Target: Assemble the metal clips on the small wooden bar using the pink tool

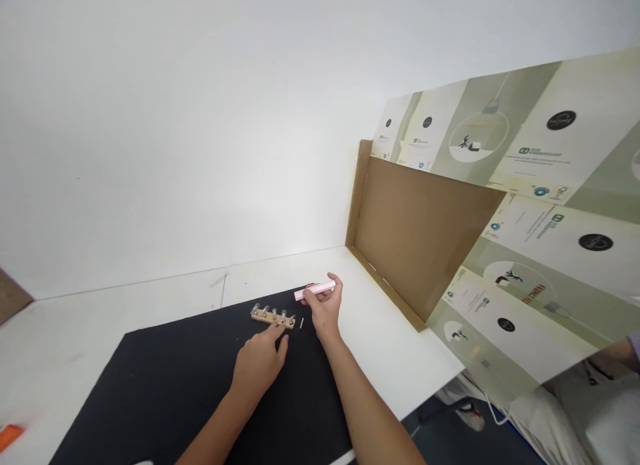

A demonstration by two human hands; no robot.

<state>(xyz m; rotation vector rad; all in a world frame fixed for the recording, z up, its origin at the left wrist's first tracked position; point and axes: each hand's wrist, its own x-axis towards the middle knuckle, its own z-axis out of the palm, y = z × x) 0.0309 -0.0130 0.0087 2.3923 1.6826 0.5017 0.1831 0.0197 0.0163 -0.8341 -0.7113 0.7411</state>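
Note:
A light wooden strip (263, 316) with several clear, tube-like pieces standing along it lies on a black mat (165, 372). The extended index finger of my left hand (260, 358) touches its near right end, thumb held apart; the hand grips nothing. Pinched in my right hand (325, 315) is a slim pale pink bar or narrow box (314, 291), raised a little beyond the strip's right end. Between the hands rests a small thin whitish pin (301, 323) on the mat.
An open cardboard box (410, 225) with printed flaps stands at the right on the white table (380, 358). A white wall rises behind. An orange object (10, 437) sits at the lower left edge. Another person's arm (617, 355) shows at far right.

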